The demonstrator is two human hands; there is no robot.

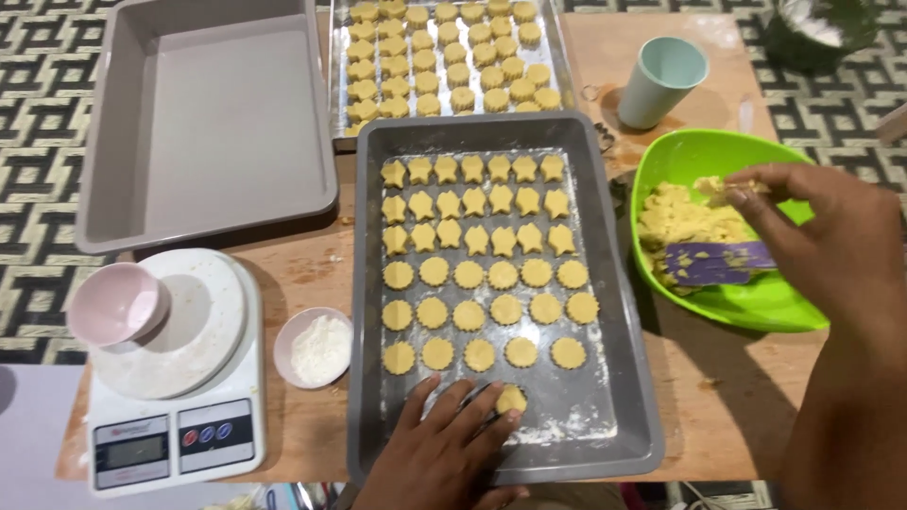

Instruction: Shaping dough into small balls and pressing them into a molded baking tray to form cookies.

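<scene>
A grey baking tray (364, 283) in the middle holds rows of star-shaped and round scalloped dough cookies. My left hand (444, 453) lies flat at the tray's near end, fingers spread, fingertips touching a single round cookie (511, 399) below the last row. My right hand (831, 246) reaches over a green bowl (756, 312) at the right and pinches a small lump of dough (727, 189) at its fingertips. The bowl holds yellow dough (675, 222) and a purple scraper (713, 263).
An empty grey pan (208, 104) sits at the back left, and a metal tray (444, 57) of cut cookies stands behind the grey tray. A white scale (175, 378) carries a pink bowl (113, 302). Also here: a small flour bowl (316, 348) and a teal cup (661, 80).
</scene>
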